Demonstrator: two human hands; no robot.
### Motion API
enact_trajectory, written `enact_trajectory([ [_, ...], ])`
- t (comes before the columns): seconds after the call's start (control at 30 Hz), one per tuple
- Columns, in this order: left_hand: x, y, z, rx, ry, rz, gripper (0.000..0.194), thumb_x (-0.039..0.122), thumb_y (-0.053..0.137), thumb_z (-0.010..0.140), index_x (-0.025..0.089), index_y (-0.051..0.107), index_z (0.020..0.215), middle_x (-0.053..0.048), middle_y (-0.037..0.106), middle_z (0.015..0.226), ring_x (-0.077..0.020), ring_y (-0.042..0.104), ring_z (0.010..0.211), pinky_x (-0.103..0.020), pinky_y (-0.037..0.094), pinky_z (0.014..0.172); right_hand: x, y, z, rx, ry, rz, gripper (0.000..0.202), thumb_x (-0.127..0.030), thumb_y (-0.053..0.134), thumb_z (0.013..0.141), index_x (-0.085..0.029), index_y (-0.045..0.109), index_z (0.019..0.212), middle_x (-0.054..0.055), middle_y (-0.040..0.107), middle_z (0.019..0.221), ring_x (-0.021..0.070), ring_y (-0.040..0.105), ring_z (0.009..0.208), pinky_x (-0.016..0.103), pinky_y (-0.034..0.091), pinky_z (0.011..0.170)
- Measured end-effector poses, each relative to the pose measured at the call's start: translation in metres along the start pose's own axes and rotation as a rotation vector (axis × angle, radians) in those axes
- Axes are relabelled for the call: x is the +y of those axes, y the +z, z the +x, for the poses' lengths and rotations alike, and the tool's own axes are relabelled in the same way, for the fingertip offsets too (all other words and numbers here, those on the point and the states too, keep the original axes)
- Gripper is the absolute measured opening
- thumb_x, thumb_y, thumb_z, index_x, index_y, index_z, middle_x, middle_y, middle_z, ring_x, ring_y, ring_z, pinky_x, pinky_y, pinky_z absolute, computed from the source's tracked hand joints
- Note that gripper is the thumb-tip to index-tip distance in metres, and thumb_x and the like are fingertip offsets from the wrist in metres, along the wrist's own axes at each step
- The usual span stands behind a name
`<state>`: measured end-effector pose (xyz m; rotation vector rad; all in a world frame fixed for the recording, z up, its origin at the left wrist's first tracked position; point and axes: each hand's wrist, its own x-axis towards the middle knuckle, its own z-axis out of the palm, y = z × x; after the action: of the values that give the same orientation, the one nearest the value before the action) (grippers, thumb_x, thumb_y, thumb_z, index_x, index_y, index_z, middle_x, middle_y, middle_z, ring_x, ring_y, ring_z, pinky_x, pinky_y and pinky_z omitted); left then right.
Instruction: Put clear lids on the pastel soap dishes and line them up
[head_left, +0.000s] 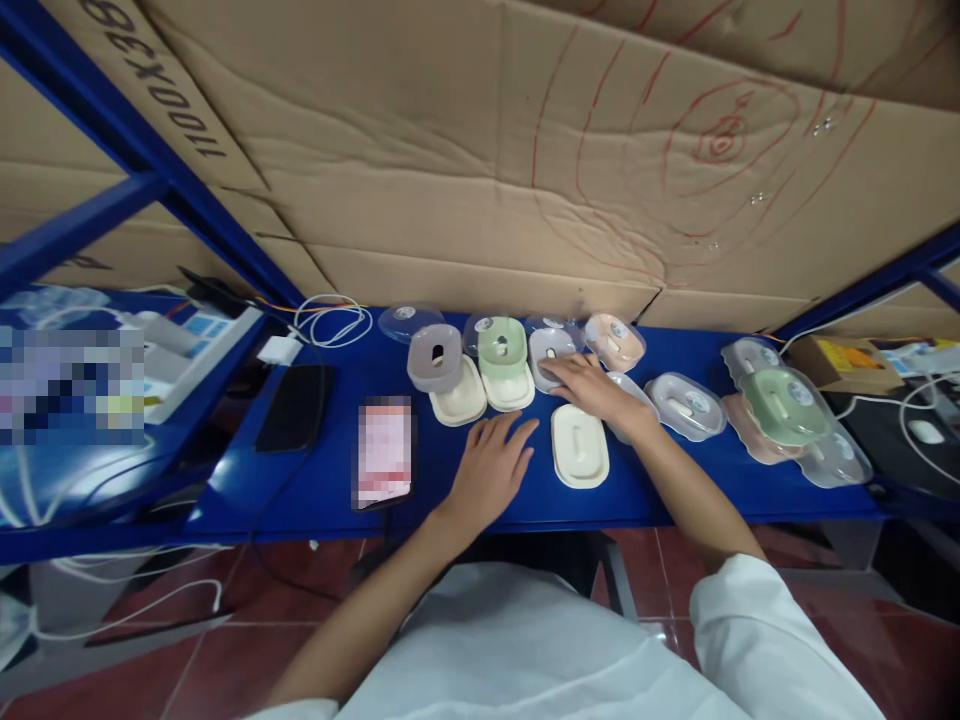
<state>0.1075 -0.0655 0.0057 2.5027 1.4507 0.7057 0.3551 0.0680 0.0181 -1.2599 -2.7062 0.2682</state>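
My left hand (491,470) lies on the blue table with its fingers apart and holds nothing, just below two cream lids (459,398). Over a grey container (541,350) in the back row is my right hand (589,385); its fingertips touch the container's near part, and whether they grip it is not clear. A cream lid with a raised handle (579,450) lies below my right wrist. To the left in the row stand a green container (502,340) and a grey-mauve one (435,365). A peach container (616,343) sits behind my right hand.
Left of my hands lie a phone with a lit screen (385,450), a dark phone (295,408) and a white cable (334,318). At right are a clear-lidded grey container (685,405) and a stack with a green one (789,405). Cardboard (450,150) stands behind.
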Motion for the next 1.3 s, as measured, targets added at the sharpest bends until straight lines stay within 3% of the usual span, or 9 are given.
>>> enact_trajectory([
  [0.13, 0.023, 0.014, -0.028, 0.021, 0.017, -0.119, 0.039, 0.034, 0.05, 0.112, 0.021, 0.059, 0.148, -0.016, 0.061, 0.155, -0.0303, 0.059, 0.142, -0.052, 0.048, 0.119, -0.002, -0.006, 0.005, 0.149, -0.033, 0.071, 0.04, -0.036, 0.052, 0.112, -0.023, 0.061, 0.148, 0.015, 0.066, 0.152, 0.0346, 0.054, 0.148, 0.057, 0.038, 0.122],
  [0.37, 0.049, 0.037, -0.031, -0.134, 0.338, -0.11, 0.051, 0.046, 0.062, 0.107, 0.026, 0.054, 0.154, -0.013, 0.053, 0.165, -0.0321, 0.045, 0.157, -0.06, 0.033, 0.13, -0.008, 0.0, 0.013, 0.25, -0.029, 0.173, 0.034, -0.048, 0.049, 0.113, -0.021, 0.063, 0.127, 0.016, 0.073, 0.124, 0.0316, 0.071, 0.118, 0.048, 0.055, 0.104],
  [0.57, 0.036, 0.037, -0.033, -0.042, 0.242, -0.044, 0.021, 0.03, 0.069, 0.104, 0.023, 0.068, 0.124, -0.008, 0.074, 0.127, -0.0287, 0.064, 0.135, -0.059, 0.036, 0.127, -0.01, -0.017, 0.002, 0.359, -0.011, 0.197, 0.033, -0.044, 0.047, 0.113, -0.026, 0.065, 0.134, 0.01, 0.072, 0.138, 0.0267, 0.064, 0.135, 0.047, 0.05, 0.118],
  [0.7, 0.014, 0.027, -0.043, 0.045, 0.178, -0.013, 0.02, 0.01, 0.062, 0.103, 0.022, 0.069, 0.118, -0.006, 0.075, 0.113, -0.0246, 0.069, 0.125, -0.052, 0.041, 0.123, 0.032, -0.044, -0.026, 0.492, 0.131, 0.15, 0.04, -0.03, 0.037, 0.111, -0.023, 0.065, 0.138, 0.014, 0.066, 0.15, 0.0295, 0.056, 0.148, 0.055, 0.043, 0.125],
  [0.83, 0.0, 0.02, -0.051, 0.076, 0.117, 0.005, 0.027, 0.003, 0.06, 0.1, 0.022, 0.069, 0.117, -0.007, 0.076, 0.118, -0.0253, 0.069, 0.126, -0.052, 0.044, 0.12, 0.091, -0.055, -0.044, 0.262, 0.362, 0.096, 0.057, -0.028, 0.063, 0.092, -0.024, 0.061, 0.149, 0.014, 0.055, 0.163, 0.0406, 0.044, 0.158, 0.07, 0.038, 0.125],
  [0.97, -0.003, 0.019, -0.053, 0.082, 0.098, -0.016, 0.028, 0.004, 0.058, 0.1, 0.022, 0.069, 0.118, -0.007, 0.076, 0.121, -0.0258, 0.068, 0.129, -0.051, 0.046, 0.119, 0.122, -0.057, -0.05, 0.087, 0.317, 0.132, 0.063, -0.036, 0.077, 0.084, -0.027, 0.066, 0.145, 0.009, 0.061, 0.159, 0.0357, 0.055, 0.15, 0.056, 0.048, 0.124],
  [1.1, -0.003, 0.021, -0.054, 0.095, 0.086, -0.049, 0.026, 0.008, 0.056, 0.104, 0.022, 0.07, 0.121, -0.008, 0.076, 0.122, -0.0256, 0.068, 0.13, -0.05, 0.047, 0.118, 0.123, -0.065, -0.063, 0.156, 0.365, 0.092, 0.037, -0.042, 0.055, 0.103, -0.028, 0.075, 0.132, 0.009, 0.078, 0.133, 0.0315, 0.073, 0.125, 0.051, 0.057, 0.112],
  [1.2, -0.003, 0.02, -0.054, 0.077, 0.076, -0.046, 0.027, 0.01, 0.054, 0.106, 0.022, 0.071, 0.123, -0.008, 0.076, 0.122, -0.0255, 0.068, 0.132, -0.05, 0.048, 0.118, 0.113, -0.064, -0.072, 0.172, 0.362, -0.005, 0.043, -0.041, 0.06, 0.102, -0.03, 0.069, 0.143, 0.011, 0.065, 0.155, 0.0375, 0.058, 0.147, 0.063, 0.044, 0.123],
  [1.3, -0.003, 0.019, -0.054, 0.06, 0.078, -0.052, 0.027, 0.012, 0.053, 0.107, 0.022, 0.071, 0.123, -0.008, 0.076, 0.123, -0.0253, 0.067, 0.132, -0.049, 0.049, 0.118, 0.1, -0.051, -0.072, 0.071, 0.307, -0.029, 0.07, -0.047, 0.075, 0.094, -0.033, 0.055, 0.158, 0.009, 0.044, 0.173, 0.0419, 0.038, 0.161, 0.072, 0.035, 0.126],
])
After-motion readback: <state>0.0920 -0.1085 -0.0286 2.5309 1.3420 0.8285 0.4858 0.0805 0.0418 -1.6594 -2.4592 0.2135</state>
